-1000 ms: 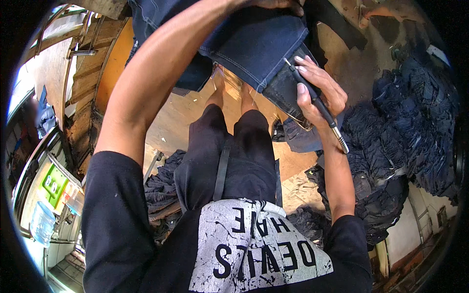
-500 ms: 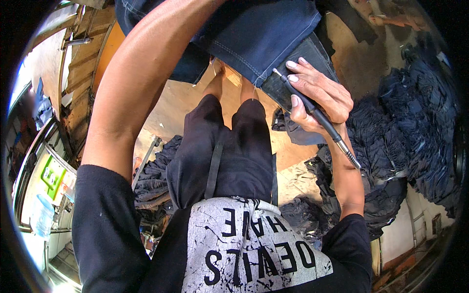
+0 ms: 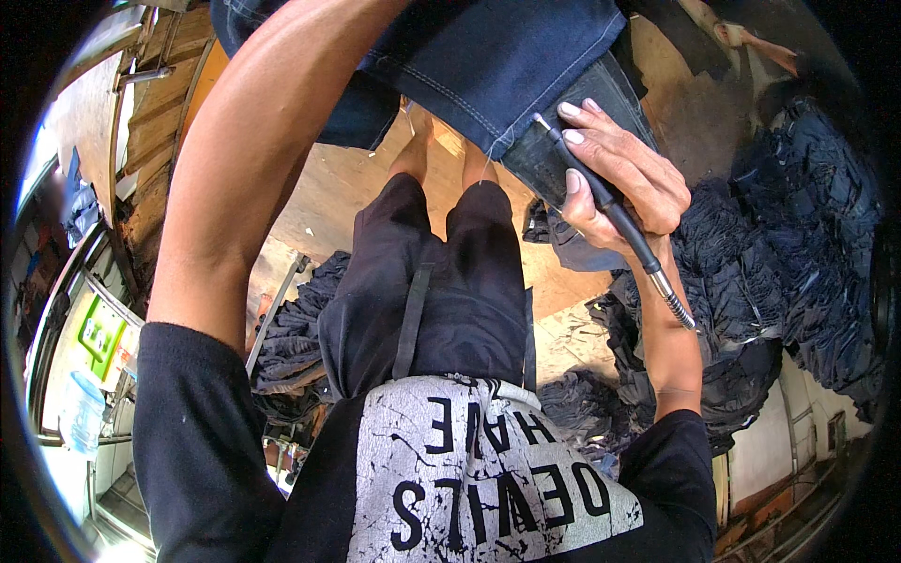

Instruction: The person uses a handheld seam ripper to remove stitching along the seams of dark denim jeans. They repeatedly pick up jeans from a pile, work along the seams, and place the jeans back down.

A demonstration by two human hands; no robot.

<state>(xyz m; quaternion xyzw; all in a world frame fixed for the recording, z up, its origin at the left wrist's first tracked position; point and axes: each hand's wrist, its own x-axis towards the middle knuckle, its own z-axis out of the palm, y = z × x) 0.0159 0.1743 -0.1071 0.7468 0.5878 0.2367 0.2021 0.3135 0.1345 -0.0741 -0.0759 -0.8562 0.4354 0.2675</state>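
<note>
In my right hand [image 3: 648, 188] is a slim black pen-style rotary tool [image 3: 631, 228] with a metal tip and a spring at its rear. Thumb and fingers pinch its body, and the tip rests at or just above the stitched edge of a dark blue denim garment [image 3: 479, 70]. Pale stitching runs along the garment's hem. A flat, dark grey piece [image 3: 530, 158] shows beyond that edge, beneath my right fingers. My left arm [image 3: 225, 178] reaches over the garment to the top, where the left hand is out of view.
Big heaps of dark garments [image 3: 751, 253] lie to the right, with another dark pile [image 3: 300, 319] at the left of my legs. A blue water jug [image 3: 83, 413] and a green-framed item [image 3: 101, 333] are at the far left. Someone's bare limb [image 3: 751, 42] shows upper right.
My right hand and the tool have shifted slightly right, and the tip sits a little farther up along the stitched edge. The garment's edge has moved slightly upward.
</note>
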